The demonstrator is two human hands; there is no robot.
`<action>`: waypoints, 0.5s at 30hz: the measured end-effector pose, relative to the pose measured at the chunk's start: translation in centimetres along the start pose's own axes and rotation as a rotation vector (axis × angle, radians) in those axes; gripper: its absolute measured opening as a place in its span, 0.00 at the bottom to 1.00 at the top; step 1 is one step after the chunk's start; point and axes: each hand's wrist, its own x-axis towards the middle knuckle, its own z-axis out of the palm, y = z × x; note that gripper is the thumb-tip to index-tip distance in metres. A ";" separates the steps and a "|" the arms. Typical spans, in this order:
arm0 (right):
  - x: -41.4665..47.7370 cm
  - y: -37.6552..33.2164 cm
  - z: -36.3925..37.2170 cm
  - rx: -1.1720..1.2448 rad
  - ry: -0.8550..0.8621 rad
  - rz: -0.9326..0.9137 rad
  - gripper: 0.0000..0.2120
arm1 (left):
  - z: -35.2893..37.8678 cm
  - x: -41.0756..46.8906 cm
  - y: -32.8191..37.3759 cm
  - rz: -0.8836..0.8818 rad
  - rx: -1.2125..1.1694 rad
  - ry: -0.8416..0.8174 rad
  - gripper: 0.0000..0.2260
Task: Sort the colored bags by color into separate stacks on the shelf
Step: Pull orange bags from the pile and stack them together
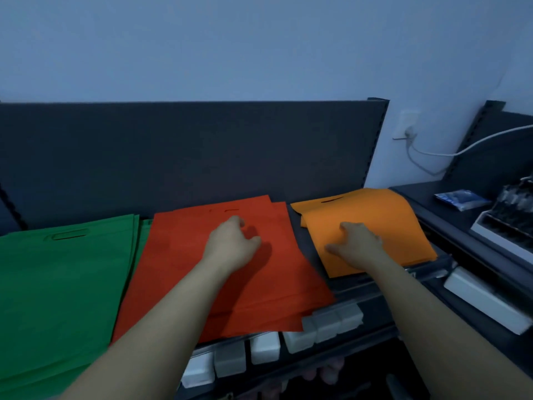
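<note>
The orange bags (375,215) are found directly under the right hand (356,246), which is laid flat on the top bag with its fingers spread and relaxed; nothing is gripped. The far end of that bag, with its cut-out handle, is seen beyond the fingertips, curling up toward the dark back panel (187,154). The red bags (178,255) are stacked beneath the left hand (230,246), whose fingers are loosely curled over the top bag with the thumb held apart; no bag is pinched, and whether the fingertips touch cannot be told. A bare strip of the shelf (302,235) is left between the two hands. The green bags (57,284) are piled just left of the left forearm, slightly overlapped by the red stack. White label holders (265,347) are lined along the shelf edge below both wrists.
</note>
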 end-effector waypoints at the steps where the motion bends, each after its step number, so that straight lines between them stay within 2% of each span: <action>1: 0.2 1.1 -0.2 -0.006 0.012 0.025 0.35 | 0.9 0.2 0.9 0.023 -0.029 -0.024 0.22; 4: 0.8 4.8 -0.7 -0.014 0.022 0.105 0.29 | 3.7 0.8 3.8 0.067 -0.069 -0.113 0.17; 6: 0.8 6.8 -0.7 -0.035 -0.009 0.140 0.25 | 5.6 1.2 5.2 0.075 -0.079 -0.178 0.06; 7: 0.9 7.6 -0.6 -0.051 -0.046 0.154 0.24 | 6.5 1.4 5.7 0.074 -0.082 -0.208 0.04; 10: 0.8 8.7 -0.3 -0.085 -0.102 0.154 0.21 | 8.8 2.2 7.0 0.035 -0.066 -0.279 0.16; 13: 0.8 8.8 -0.3 -0.099 -0.061 0.135 0.19 | 10.3 3.3 8.4 -0.016 -0.057 -0.314 0.16; 15: 0.8 9.0 -0.4 -0.042 -0.048 0.101 0.14 | 10.9 3.9 9.0 -0.056 -0.088 -0.315 0.15</action>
